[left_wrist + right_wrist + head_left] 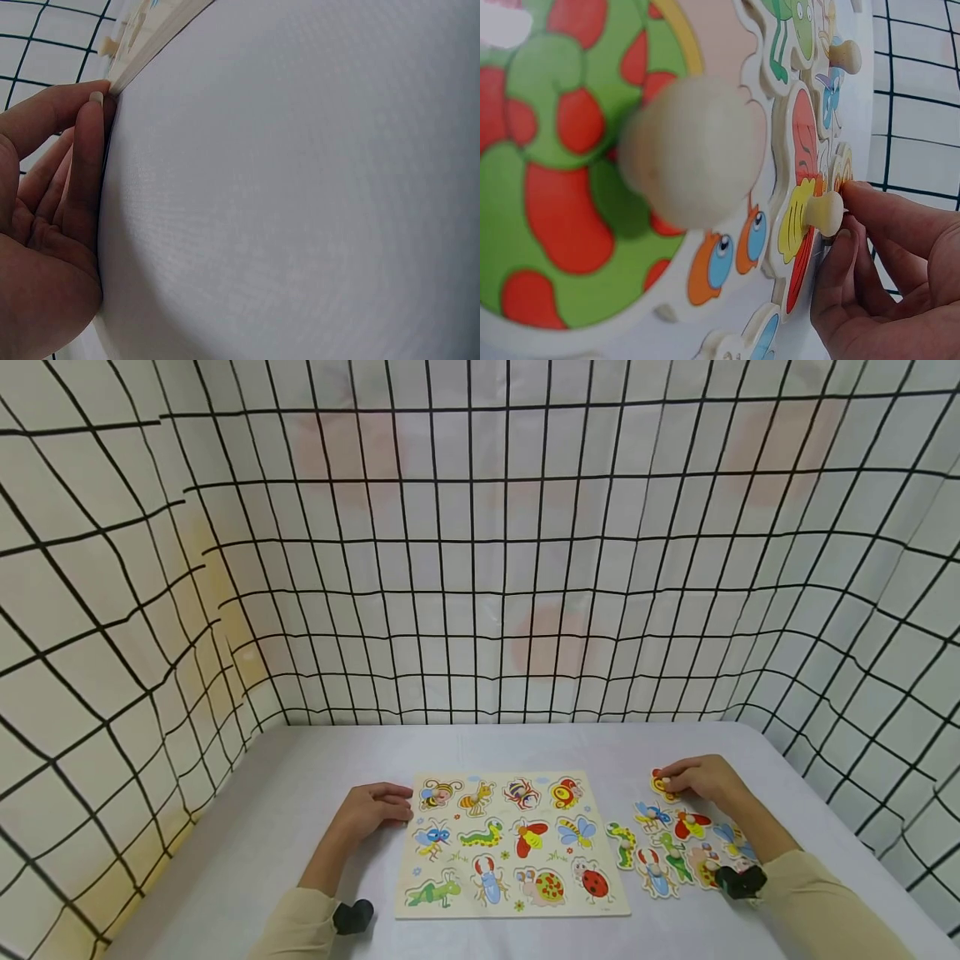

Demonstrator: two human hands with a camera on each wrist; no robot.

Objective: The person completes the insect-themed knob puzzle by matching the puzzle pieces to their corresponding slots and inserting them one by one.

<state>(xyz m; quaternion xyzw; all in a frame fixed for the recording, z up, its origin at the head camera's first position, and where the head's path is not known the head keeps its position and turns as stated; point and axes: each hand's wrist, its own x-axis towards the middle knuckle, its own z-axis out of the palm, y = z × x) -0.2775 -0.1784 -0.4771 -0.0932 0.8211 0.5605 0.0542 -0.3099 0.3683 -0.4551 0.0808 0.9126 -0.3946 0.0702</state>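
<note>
Two hands: L hand (372, 807), fingers loosely together, touches the L edge of the puzzle board (465, 910); loose pcs (657, 877) lie R of it; R hand (705, 777) pinches a red-yellow pc (660, 787) at their far end. Best hold board steady & lift straight, w/o nudging neighbours. R wrist view shows the knob (701, 150) on the snail pc (570, 217) close up; only head view has the whole board.

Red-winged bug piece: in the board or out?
Out. Head view: the red-winged bug piece lies right of the board, on the table.
</note>
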